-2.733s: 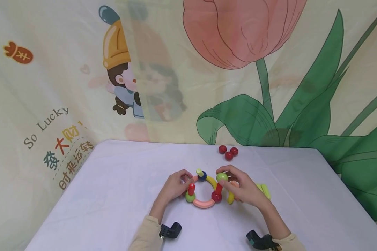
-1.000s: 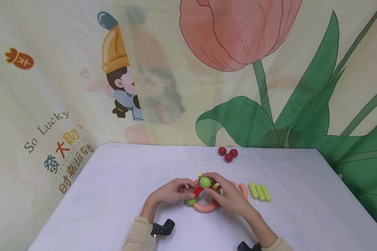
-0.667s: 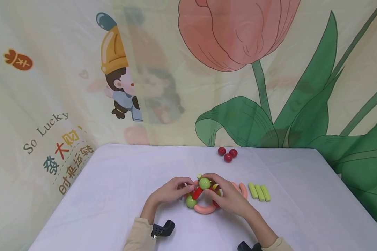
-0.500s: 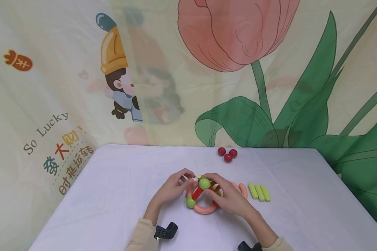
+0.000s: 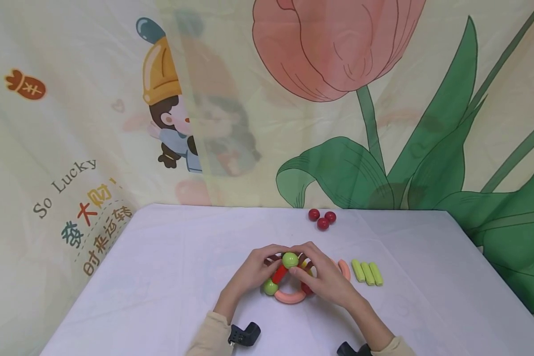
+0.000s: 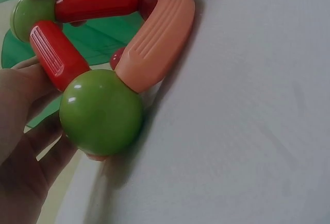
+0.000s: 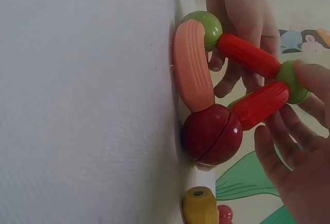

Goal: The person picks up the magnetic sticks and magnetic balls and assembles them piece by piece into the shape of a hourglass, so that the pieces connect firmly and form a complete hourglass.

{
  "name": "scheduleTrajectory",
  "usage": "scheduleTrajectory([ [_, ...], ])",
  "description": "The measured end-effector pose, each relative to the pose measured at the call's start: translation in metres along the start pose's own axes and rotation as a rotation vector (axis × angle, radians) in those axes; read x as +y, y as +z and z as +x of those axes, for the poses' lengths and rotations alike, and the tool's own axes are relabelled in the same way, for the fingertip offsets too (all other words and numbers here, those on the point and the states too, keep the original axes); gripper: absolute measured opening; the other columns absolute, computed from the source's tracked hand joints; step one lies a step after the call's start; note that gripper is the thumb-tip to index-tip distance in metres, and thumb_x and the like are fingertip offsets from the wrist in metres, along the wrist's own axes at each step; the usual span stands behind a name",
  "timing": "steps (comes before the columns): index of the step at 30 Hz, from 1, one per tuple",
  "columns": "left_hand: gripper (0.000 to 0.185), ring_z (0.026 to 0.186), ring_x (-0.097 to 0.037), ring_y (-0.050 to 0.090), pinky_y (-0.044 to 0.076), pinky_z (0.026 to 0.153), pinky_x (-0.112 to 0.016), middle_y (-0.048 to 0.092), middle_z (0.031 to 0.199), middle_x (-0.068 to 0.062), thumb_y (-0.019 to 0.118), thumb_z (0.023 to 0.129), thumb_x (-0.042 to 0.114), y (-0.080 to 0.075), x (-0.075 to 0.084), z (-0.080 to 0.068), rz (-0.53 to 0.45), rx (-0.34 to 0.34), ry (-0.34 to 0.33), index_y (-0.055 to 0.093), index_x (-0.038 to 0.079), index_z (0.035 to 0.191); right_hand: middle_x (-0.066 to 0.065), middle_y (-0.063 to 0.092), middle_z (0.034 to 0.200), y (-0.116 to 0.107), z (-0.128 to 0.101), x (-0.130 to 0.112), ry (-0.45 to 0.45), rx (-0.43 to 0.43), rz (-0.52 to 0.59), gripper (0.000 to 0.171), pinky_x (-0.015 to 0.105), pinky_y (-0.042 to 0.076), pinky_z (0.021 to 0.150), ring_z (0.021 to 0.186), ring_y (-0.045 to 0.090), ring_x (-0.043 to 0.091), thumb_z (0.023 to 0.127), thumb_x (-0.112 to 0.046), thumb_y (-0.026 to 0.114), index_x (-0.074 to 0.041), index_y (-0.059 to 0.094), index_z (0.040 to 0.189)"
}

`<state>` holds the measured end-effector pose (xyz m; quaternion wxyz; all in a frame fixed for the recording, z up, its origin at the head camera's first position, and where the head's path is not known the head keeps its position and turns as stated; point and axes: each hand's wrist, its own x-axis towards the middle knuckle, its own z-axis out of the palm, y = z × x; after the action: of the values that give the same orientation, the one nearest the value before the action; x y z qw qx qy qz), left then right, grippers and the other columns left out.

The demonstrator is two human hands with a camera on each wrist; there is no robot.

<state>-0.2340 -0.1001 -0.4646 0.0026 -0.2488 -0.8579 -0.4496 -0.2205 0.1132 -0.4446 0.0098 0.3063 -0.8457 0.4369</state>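
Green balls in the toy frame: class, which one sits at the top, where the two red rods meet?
The upper green ball, raised at the peak where both red rods join. The other green ball sits low on the table, touching the pink curved piece.

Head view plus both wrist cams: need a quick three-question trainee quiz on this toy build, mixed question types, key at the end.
1. True or false: the three red balls at the far side of the table touch the structure between the hands.
2. Multiple choice: the two red rods meet at the top in (A) a green ball, (B) a red ball, (C) a yellow cap.
3. Fill in: the three green sticks lie side by side to the ___ of the right hand.

Key: 1 false, they lie apart from it. 2 A, the top green ball, which the right hand's fingertips touch while the left hand steadies the other side. 3 right.
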Motion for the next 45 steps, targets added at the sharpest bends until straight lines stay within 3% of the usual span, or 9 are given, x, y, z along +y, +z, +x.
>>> scheduleTrajectory([
  [12,0.035,0.097,-0.016,0.065,0.051,0.078,-0.019,0.065,0.119,0.003,0.060,0.091,0.007,0.001,0.001,0.001,-0.011,-0.004,0.001,0.062,0.021,0.123,-0.016,0.053,0.110,-0.001,0.000,-0.003,0.023,0.001,-0.008,0.041,0.024,0.051,0.077,0.093,0.054,0.007,0.087,-0.022,0.068,-0.035,0.051,0.122],
  [17,0.033,0.093,-0.013,0.061,0.051,0.076,-0.020,0.063,0.118,0.002,0.061,0.090,0.007,0.001,0.000,0.001,0.018,0.034,-0.005,0.062,0.022,0.120,-0.015,0.054,0.110,-0.002,0.001,-0.003,0.039,-0.010,-0.002,0.040,0.025,0.051,0.076,0.093,0.055,0.008,0.087,-0.023,0.068,-0.030,0.053,0.124],
  [22,0.028,0.076,-0.009,0.050,0.046,0.064,-0.018,0.055,0.108,-0.003,0.063,0.090,0.018,0.001,-0.003,-0.002,0.111,0.077,-0.092,0.061,0.020,0.119,-0.014,0.054,0.109,-0.004,0.001,-0.002,0.048,-0.034,0.008,0.041,0.026,0.051,0.077,0.093,0.056,0.008,0.088,-0.023,0.067,-0.028,0.053,0.125],
  [27,0.028,0.067,-0.008,0.045,0.040,0.057,-0.019,0.056,0.098,-0.002,0.064,0.090,0.026,0.000,-0.006,-0.003,0.165,0.069,-0.195,0.061,0.017,0.117,-0.011,0.055,0.110,-0.008,0.001,0.000,0.023,-0.070,0.010,0.042,0.025,0.051,0.078,0.094,0.057,0.008,0.089,-0.021,0.065,-0.030,0.050,0.128],
  [35,0.026,0.071,-0.010,0.049,0.042,0.059,-0.021,0.061,0.092,0.002,0.066,0.088,0.024,-0.003,-0.008,-0.004,0.130,0.046,-0.244,0.064,0.015,0.112,-0.009,0.058,0.109,-0.018,0.000,0.007,0.083,-0.100,-0.011,0.039,0.024,0.051,0.080,0.096,0.057,0.009,0.090,-0.019,0.063,-0.024,0.051,0.128],
  [40,0.026,0.071,-0.011,0.049,0.042,0.058,-0.021,0.061,0.091,0.002,0.066,0.087,0.028,-0.002,-0.010,-0.003,0.123,0.044,-0.263,0.065,0.016,0.110,0.002,0.061,0.109,-0.030,-0.001,0.012,0.074,-0.096,-0.051,0.035,0.024,0.051,0.077,0.095,0.058,0.012,0.090,-0.017,0.063,-0.015,0.054,0.125],
  [45,0.023,0.070,-0.011,0.049,0.042,0.057,-0.021,0.060,0.090,0.003,0.066,0.087,0.026,-0.001,-0.011,-0.003,0.123,0.057,-0.275,0.065,0.017,0.108,0.006,0.061,0.107,-0.042,-0.003,0.014,0.128,-0.115,-0.072,0.033,0.022,0.051,0.072,0.091,0.057,0.014,0.091,-0.017,0.062,-0.013,0.055,0.123],
])
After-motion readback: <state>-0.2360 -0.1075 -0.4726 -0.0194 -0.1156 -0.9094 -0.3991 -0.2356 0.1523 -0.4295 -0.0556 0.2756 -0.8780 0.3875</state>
